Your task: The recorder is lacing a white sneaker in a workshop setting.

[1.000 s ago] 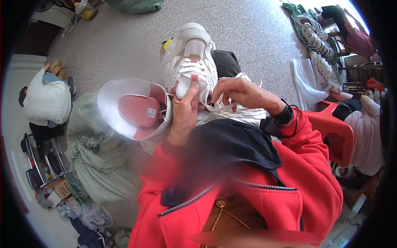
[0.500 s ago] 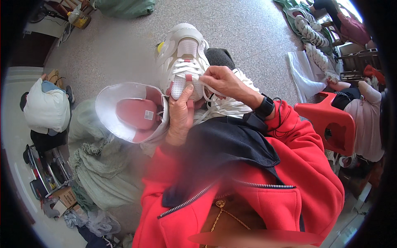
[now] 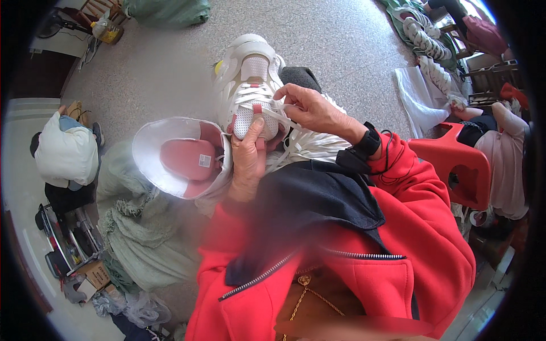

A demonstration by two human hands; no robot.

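A white sneaker (image 3: pixel 248 48) with pink trim lies ahead of me, its toe pointing away. My left hand (image 3: pixel 248 162) is closed on the sneaker's tongue (image 3: pixel 244 120), thumb on top by the pink tab. At the sneaker's right side, my right hand (image 3: pixel 313 109) pinches a flat white shoelace (image 3: pixel 267 118) that runs through the upper eyelets. Beneath that wrist lies a bundle of loose white laces (image 3: pixel 315 149). Left of the sneaker, the opening of another white shoe (image 3: pixel 149 142) with a pink insole faces up.
Grey-green cloth sacking (image 3: pixel 142 227) lies at my left. To the right stands a red plastic stool (image 3: pixel 455 150) beside a seated person. Several white shoes (image 3: pixel 424 40) line the far right floor. Another person (image 3: pixel 67 150) sits at the far left; a green sack (image 3: pixel 168 10) lies ahead.
My right hand has shifted slightly, and its fingers are more spread above the lace. The lace now crosses the tongue's right side in a visible loop. My left hand keeps its hold.
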